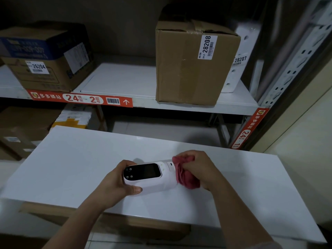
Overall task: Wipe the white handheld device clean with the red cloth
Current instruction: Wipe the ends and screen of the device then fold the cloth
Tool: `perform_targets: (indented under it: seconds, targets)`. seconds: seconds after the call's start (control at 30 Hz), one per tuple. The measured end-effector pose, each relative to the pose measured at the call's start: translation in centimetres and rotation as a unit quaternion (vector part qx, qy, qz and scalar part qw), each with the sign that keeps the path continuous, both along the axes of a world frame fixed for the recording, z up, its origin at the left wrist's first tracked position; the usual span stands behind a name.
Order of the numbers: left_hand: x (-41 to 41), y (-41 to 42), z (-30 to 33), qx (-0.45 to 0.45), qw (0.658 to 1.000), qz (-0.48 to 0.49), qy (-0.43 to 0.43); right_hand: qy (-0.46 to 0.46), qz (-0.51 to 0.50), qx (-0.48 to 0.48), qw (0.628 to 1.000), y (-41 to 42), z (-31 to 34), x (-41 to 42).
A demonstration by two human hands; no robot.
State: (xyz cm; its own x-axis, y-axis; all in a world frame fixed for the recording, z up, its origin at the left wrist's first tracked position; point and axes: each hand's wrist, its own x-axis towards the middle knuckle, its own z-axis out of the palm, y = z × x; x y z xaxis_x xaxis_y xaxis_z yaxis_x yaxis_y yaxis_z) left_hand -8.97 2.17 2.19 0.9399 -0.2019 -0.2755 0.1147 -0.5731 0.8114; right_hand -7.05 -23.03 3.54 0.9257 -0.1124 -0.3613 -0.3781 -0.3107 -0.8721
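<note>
The white handheld device (154, 182) with a black screen and buttons lies on its side just above the white tabletop (71, 168). My left hand (116, 184) grips its left end, thumb under the body and fingers behind it. My right hand (203, 168) holds the bunched red cloth (185, 175) and presses it against the device's right end. Part of that end is hidden by the cloth.
A metal shelf (179, 105) runs behind the table with a tall cardboard box (186, 65) and a lower box (46, 58) on it. More parcels (27, 130) sit under the shelf at left. A shelf post (291, 69) stands at right.
</note>
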Motion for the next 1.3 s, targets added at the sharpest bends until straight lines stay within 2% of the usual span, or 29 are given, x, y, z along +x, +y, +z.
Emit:
perform_targets:
  seconds: [0.07,0.13,0.3,0.4,0.47,0.63,0.67,0.73,0.8,0.9,0.97,1.07,1.2,1.3]
  targets:
    - [0.0,0.0,0.0,0.007,1.000,-0.002,-0.005,-0.054,-0.006,-0.027,0.998,0.7,-0.7,0.2]
    - [0.0,-0.1,0.2,0.014,1.000,-0.006,-0.010,-0.062,-0.001,-0.056,0.996,1.4,-1.2,0.0]
    - [0.3,-0.6,1.2,0.037,0.999,-0.023,-0.026,0.026,0.088,-0.166,0.982,1.5,-1.7,-0.9]
    - [0.6,-0.6,1.8,0.054,0.997,-0.041,-0.031,0.086,0.121,-0.165,0.975,0.7,-0.2,-1.0]
    - [0.8,-0.8,2.3,0.072,0.995,-0.053,-0.037,0.102,0.107,-0.141,0.979,-0.2,0.9,-1.0]
    - [1.4,-2.1,4.2,0.143,0.980,-0.101,-0.093,-0.002,0.022,-0.040,0.999,-0.5,2.6,-0.3]
    - [1.4,-2.5,4.6,0.160,0.974,-0.116,-0.108,-0.044,0.028,-0.052,0.997,-0.1,2.6,-0.2]
    - [1.4,-3.4,5.1,0.192,0.959,-0.152,-0.141,-0.122,0.050,-0.145,0.981,0.8,1.9,0.1]
    - [1.4,-4.1,5.4,0.215,0.942,-0.183,-0.181,-0.152,0.065,-0.209,0.964,1.4,0.7,0.3]
    - [1.4,-5.1,5.7,0.254,0.912,-0.212,-0.243,-0.106,0.103,-0.231,0.962,1.2,-0.7,0.7]
    - [1.3,-5.5,5.9,0.279,0.901,-0.216,-0.254,-0.066,0.128,-0.190,0.971,0.9,-0.4,0.5]
    - [0.9,-6.0,6.4,0.295,0.899,-0.204,-0.249,-0.053,0.163,-0.190,0.967,0.4,0.0,0.2]
    - [0.6,-6.8,6.5,0.281,0.899,-0.202,-0.268,-0.042,0.147,-0.232,0.961,0.6,-0.5,0.0]
    - [0.9,-7.1,5.7,0.256,0.899,-0.208,-0.288,-0.020,0.128,-0.226,0.965,0.4,-1.0,0.1]
